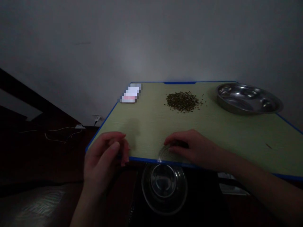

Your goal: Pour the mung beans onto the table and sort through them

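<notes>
My left hand hovers at the table's near left edge, fingers loosely curled and thumb apart, with nothing visible in it. At the near edge, my right hand has its thumb and fingers closed around the rim of a clear ridged dish. The palm hides much of that dish, and its contents cannot be made out. Farther back on the table lies a spread pile of small green-brown beans or seeds, with a few scattered around it. Below the edge sits a shiny round bowl with a smaller round shape inside.
A wide steel basin stands at the table's right. A lit phone with a blurred screen lies at the back left. The pale table has a blue rim and backs onto a grey wall. Cables and a power strip lie left.
</notes>
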A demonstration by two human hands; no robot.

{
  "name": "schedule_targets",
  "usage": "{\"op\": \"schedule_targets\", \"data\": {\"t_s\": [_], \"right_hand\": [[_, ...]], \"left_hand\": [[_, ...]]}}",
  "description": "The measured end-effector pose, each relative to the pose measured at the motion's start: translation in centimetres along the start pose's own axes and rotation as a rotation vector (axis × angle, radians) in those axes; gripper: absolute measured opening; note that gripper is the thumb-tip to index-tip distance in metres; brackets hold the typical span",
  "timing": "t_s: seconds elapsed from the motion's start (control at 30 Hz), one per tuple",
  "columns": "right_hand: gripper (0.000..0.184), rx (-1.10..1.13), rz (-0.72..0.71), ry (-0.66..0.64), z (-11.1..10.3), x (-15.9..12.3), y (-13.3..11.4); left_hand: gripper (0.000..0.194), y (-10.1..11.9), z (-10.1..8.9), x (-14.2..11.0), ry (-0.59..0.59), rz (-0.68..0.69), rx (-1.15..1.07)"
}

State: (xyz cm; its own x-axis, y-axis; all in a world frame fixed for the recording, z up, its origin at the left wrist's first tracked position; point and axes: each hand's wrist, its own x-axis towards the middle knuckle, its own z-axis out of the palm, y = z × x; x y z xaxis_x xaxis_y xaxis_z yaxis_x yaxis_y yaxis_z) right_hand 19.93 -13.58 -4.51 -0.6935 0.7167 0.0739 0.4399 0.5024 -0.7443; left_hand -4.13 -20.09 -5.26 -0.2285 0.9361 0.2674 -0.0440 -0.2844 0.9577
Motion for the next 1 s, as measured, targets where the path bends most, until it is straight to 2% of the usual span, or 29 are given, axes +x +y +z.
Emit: {"op": "schedule_targets", "data": {"t_s": [0.1, 0.13, 0.3, 0.4, 0.53, 0.63, 0.67, 0.73, 0.8, 1.0], "right_hand": [[0.018, 0.046, 0.014, -0.009, -0.2, 0.0, 0.1], [0.018, 0.056, 0.020, -0.002, -0.2, 0.0, 0.1], [0.014, 0.165, 0.078, 0.038, -0.2, 0.1, 0.2], [0.015, 0.192, 0.092, 0.104, -1.1, 0.0, 0.3], [0.015, -0.048, 0.068, 0.325, -4.7, 0.0, 1.1], [0.014, -0.279, 0.095, 0.548, -8.1, 0.2, 2.4], [0.014, -0.337, 0.121, 0.586, -9.0, 0.3, 2.9], [0.014, -0.423, 0.179, 0.621, -10.3, 0.8, 4.0], [0.011, -0.482, 0.216, 0.585, -10.9, 1.4, 5.1], [0.018, -0.643, 0.148, 0.500, -10.5, 3.7, 6.7]], "left_hand": [[0.008, 0.8, -0.4, -0.4, 0.155, 0.030, 0.062], [0.008, 0.9, -0.5, -0.4, 0.167, 0.014, 0.082], [0.007, 0.6, -0.5, 0.7, 0.131, -0.065, 0.260], [0.010, 0.1, -0.2, 1.8, 0.077, -0.122, 0.294], [0.014, 0.0, 0.5, 3.0, -0.001, -0.187, 0.216], [0.015, -0.2, 1.1, 3.7, -0.050, -0.190, 0.141], [0.015, -0.3, 1.2, 3.8, -0.060, -0.196, 0.120], [0.015, -0.5, 1.5, 3.9, -0.074, -0.217, 0.095], [0.016, -0.8, 1.5, 3.8, -0.094, -0.224, 0.114], [0.013, -1.3, 1.1, 3.6, -0.124, -0.215, 0.123]]}}
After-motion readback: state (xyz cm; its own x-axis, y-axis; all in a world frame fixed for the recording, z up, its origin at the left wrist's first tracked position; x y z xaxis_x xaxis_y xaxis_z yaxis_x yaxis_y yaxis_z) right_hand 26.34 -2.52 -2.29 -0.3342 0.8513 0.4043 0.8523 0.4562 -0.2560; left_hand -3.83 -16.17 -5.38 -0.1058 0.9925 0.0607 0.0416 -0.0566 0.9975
